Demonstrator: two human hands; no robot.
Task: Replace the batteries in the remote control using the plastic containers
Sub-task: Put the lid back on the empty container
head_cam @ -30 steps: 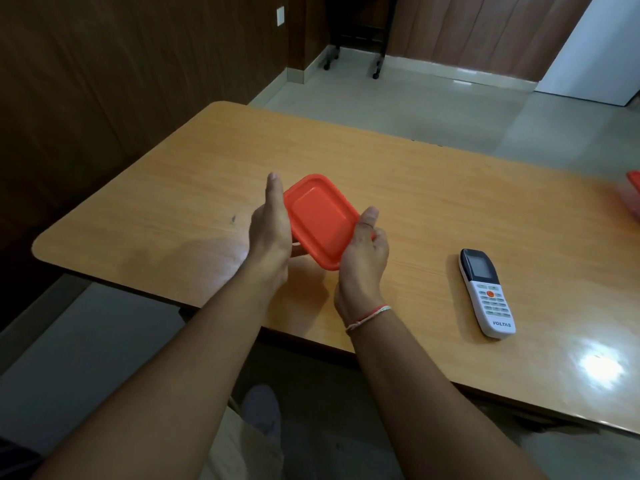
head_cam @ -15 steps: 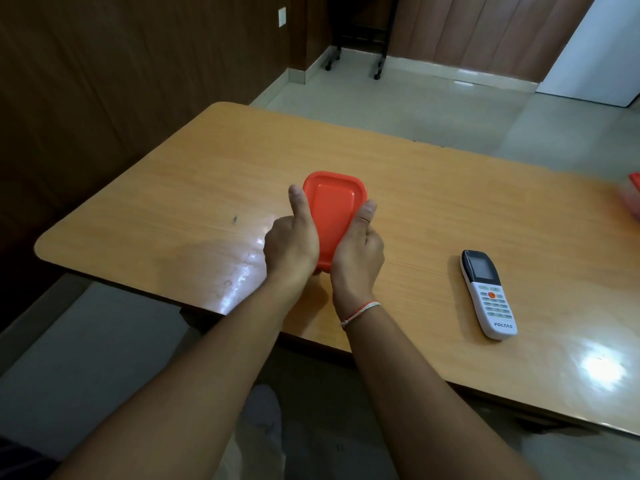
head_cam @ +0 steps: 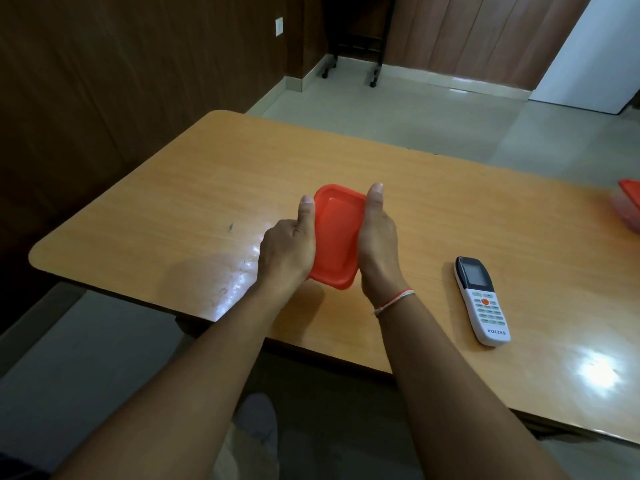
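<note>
Two bare hands are in view, the left hand (head_cam: 287, 249) and the right hand (head_cam: 377, 240). There is one wooden, orange-brown bench (head_cam: 207, 188) with rounded corners. Two orange-red plastic containers show: one rectangular orange-red lidded container (head_cam: 337, 233) between the hands, and one second orange-red container (head_cam: 628, 206) cut off by the right edge of the view. One white remote control with a dark screen and one orange button (head_cam: 482, 301) lies there. One red-and-white thread wristband (head_cam: 394, 301) circles the right wrist.
</note>
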